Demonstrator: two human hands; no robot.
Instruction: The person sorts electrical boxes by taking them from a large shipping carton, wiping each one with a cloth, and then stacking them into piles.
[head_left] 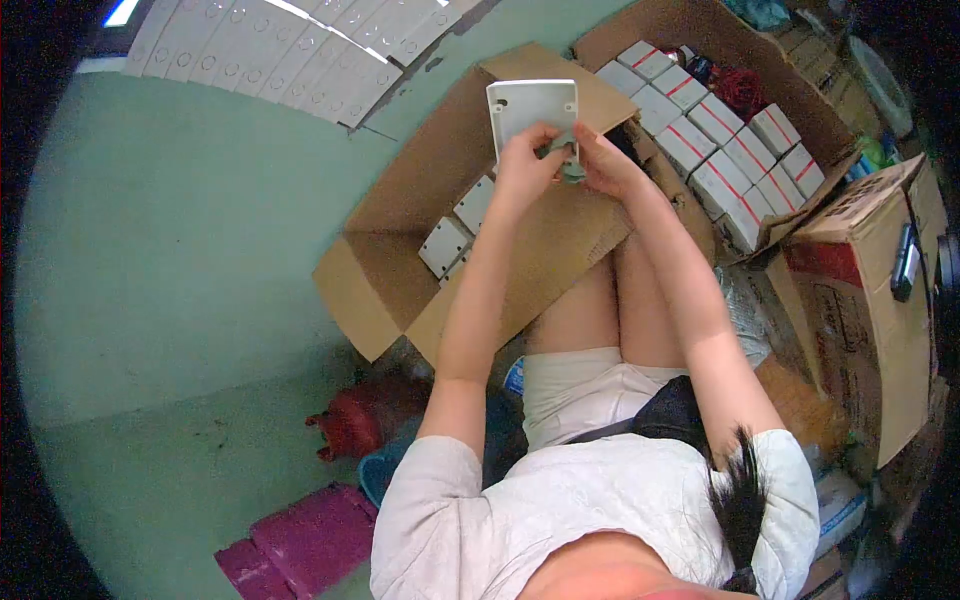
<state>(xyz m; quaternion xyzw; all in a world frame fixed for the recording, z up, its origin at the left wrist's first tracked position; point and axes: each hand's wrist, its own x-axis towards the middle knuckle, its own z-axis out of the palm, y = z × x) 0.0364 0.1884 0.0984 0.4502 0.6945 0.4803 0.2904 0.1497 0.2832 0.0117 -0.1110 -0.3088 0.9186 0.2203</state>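
A white rectangular plastic cover (533,106) with raised edges and corner holes is held up over an open cardboard box (565,215). My left hand (529,165) grips its lower part, fingers bent over the inner side. At its lower right edge is my right hand (603,163), fingers curled against it. Between the two hands shows a small greenish piece (572,172), too small to make out. Inside the box lie more white plates with dark holes (444,247), partly hidden by my left forearm.
Behind to the right, a second open carton (610,32) holds several white boxes with red stripes (690,140). A closed carton (850,320) stands at the right. Red (370,415) and purple (310,540) cylindrical objects lie lower left, beside the green wall (200,260).
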